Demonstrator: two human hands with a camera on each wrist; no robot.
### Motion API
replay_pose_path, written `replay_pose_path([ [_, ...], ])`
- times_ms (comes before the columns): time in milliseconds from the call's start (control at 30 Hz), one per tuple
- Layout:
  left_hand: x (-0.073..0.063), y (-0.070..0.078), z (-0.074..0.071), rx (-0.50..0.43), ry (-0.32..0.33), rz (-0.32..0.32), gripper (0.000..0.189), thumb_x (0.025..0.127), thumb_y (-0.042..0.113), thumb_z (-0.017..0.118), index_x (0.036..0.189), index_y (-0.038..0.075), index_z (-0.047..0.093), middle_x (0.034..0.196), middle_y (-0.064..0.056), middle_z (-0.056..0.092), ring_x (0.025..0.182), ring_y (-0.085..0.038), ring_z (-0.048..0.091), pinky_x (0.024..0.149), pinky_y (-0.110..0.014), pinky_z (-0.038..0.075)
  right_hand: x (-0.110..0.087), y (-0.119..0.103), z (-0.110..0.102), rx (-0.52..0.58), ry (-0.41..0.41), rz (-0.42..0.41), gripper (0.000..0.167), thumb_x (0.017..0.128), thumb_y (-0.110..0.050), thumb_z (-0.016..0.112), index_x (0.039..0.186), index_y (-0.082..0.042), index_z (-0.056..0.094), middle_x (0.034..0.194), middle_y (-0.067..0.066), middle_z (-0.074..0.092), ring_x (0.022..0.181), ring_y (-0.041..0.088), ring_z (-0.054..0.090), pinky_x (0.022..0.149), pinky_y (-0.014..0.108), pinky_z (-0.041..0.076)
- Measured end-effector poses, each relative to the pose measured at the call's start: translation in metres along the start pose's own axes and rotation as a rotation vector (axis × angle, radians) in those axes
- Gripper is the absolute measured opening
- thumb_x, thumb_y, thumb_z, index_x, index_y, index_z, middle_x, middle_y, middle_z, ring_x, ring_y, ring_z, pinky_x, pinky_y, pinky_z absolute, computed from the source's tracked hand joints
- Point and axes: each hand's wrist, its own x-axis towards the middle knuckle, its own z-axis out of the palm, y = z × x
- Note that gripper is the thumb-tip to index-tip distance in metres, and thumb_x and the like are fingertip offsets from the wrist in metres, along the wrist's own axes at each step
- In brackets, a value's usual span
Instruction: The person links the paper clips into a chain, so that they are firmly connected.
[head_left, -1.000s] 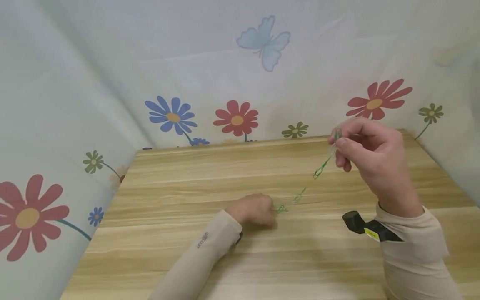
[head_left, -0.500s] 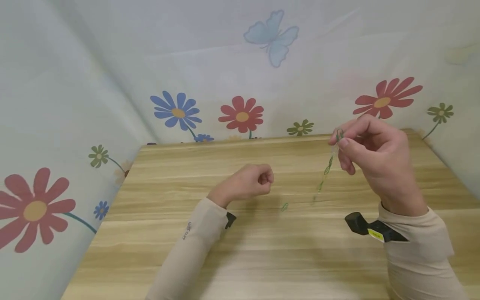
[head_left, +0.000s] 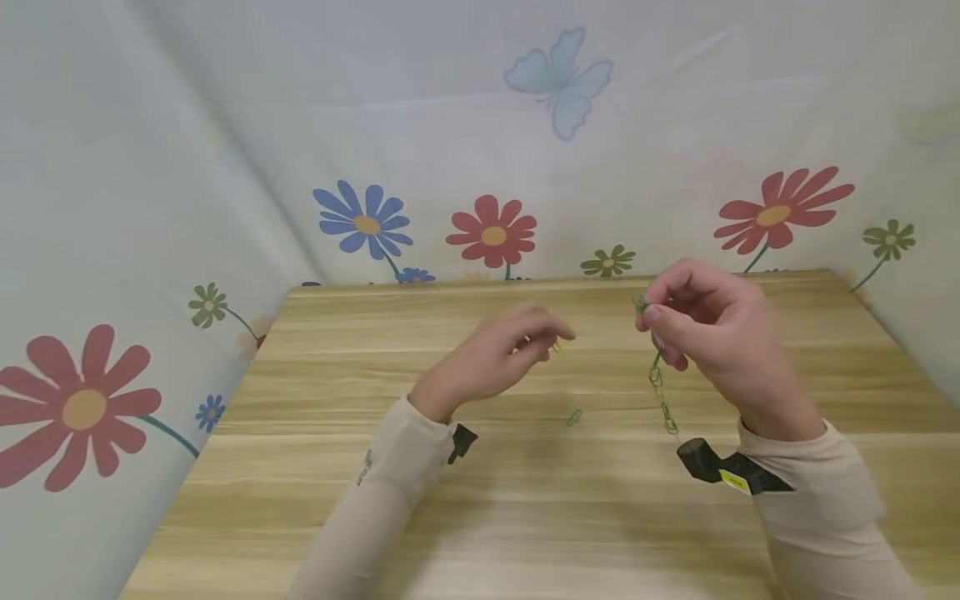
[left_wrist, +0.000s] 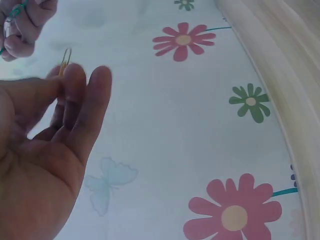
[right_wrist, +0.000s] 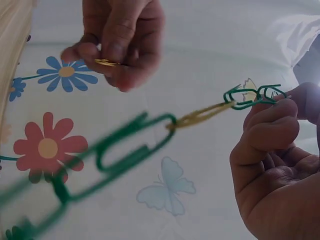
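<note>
In the head view my right hand (head_left: 720, 342) pinches the top of a paper clip chain (head_left: 656, 377), which dangles over the table. Green and yellow links alternate in part; the right wrist view shows a yellow paper clip (right_wrist: 202, 116) joined between green ones. My left hand (head_left: 495, 354) is raised to the left of it, apart from the chain. Between its thumb and fingertips it holds a single yellow paper clip (left_wrist: 65, 59), whose loop sticks up past the fingers. A loose green paper clip (head_left: 573, 417) lies on the table below, between the hands.
The wood-grain table (head_left: 337, 500) runs back to a pale curtain (head_left: 420, 108) printed with flowers and a butterfly. Dark wrist cameras sit on both cuffs; the right wrist camera (head_left: 699, 460) is close to the chain's lower end.
My left hand has risen from the table, leaving the green paper clip there, and its fingers have extended with the yellow paper clip. The chain swung from slanting to hanging. My right hand dipped slightly leftward.
</note>
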Motion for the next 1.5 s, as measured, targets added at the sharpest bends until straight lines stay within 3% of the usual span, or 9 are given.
replay_pose_path([
  [100,0.0,0.006,0.0,-0.054,0.097,0.059,0.026,0.101,-0.003,0.056,0.126,0.002,0.061,0.098,-0.004,0.061,0.083,-0.014,0.061,0.077,-0.025,0.054,-0.001,0.001,0.006,-0.121,0.009,0.045,0.013,0.09,0.012,0.062,0.093,0.0,0.066,0.075,0.013,0.061,0.051,0.019,0.048,0.043,0.029,0.041],
  [233,-0.001,0.015,0.0,-0.221,0.19,0.083,0.03,0.098,-0.006,0.06,0.127,0.0,0.055,0.093,-0.007,0.061,0.081,-0.017,0.064,0.075,-0.031,0.057,-0.004,0.004,0.015,-0.302,0.018,0.029,0.012,0.089,0.009,0.066,0.094,-0.003,0.066,0.072,0.008,0.058,0.053,0.018,0.048,0.045,0.03,0.04],
  [367,-0.004,0.026,-0.001,-0.379,0.203,0.122,0.036,0.094,-0.01,0.063,0.128,-0.003,0.052,0.091,-0.012,0.062,0.079,-0.021,0.066,0.073,-0.04,0.058,-0.005,0.008,0.024,-0.48,0.005,-0.109,0.017,0.087,0.009,0.067,0.094,-0.007,0.068,0.071,0.001,0.058,0.052,0.013,0.047,0.046,0.025,0.038],
  [533,-0.008,0.039,-0.006,-0.465,0.173,0.15,0.042,0.092,-0.013,0.064,0.13,-0.005,0.05,0.091,-0.016,0.063,0.079,-0.026,0.066,0.072,-0.044,0.058,-0.005,0.013,0.032,-0.63,-0.045,-0.3,0.025,0.082,0.014,0.067,0.094,-0.008,0.067,0.077,-0.007,0.057,0.052,0.007,0.044,0.047,0.019,0.037],
  [967,-0.009,0.041,-0.011,-0.513,0.232,0.201,0.038,0.092,-0.014,0.06,0.127,-0.008,0.048,0.088,-0.015,0.062,0.076,-0.029,0.063,0.067,-0.034,0.055,-0.003,0.01,0.037,-0.66,-0.106,-0.441,0.025,0.081,0.013,0.066,0.094,-0.009,0.067,0.087,-0.003,0.062,0.059,0.005,0.046,0.051,0.017,0.041],
  [1200,-0.01,0.041,-0.013,-0.534,0.358,0.182,0.031,0.094,-0.008,0.06,0.123,-0.009,0.049,0.089,-0.017,0.06,0.075,-0.029,0.064,0.071,-0.039,0.057,-0.001,0.01,0.038,-0.701,-0.104,-0.505,0.022,0.079,0.011,0.065,0.09,-0.008,0.067,0.086,-0.001,0.062,0.057,0.005,0.046,0.051,0.016,0.04],
  [1333,-0.011,0.041,-0.012,-0.554,0.37,0.189,0.029,0.094,-0.007,0.06,0.121,-0.011,0.049,0.09,-0.018,0.058,0.076,-0.03,0.064,0.074,-0.04,0.059,-0.002,0.01,0.04,-0.701,-0.097,-0.499,0.03,0.074,0.018,0.068,0.09,-0.007,0.066,0.085,-0.001,0.062,0.057,0.006,0.046,0.051,0.017,0.04],
  [1500,-0.013,0.044,-0.01,-0.551,0.401,0.19,0.029,0.093,-0.005,0.06,0.12,-0.012,0.05,0.092,-0.016,0.057,0.077,-0.027,0.063,0.073,-0.038,0.059,-0.003,0.011,0.04,-0.684,-0.119,-0.418,0.033,0.076,0.017,0.071,0.093,-0.01,0.067,0.084,-0.005,0.06,0.056,0.004,0.045,0.05,0.016,0.039],
])
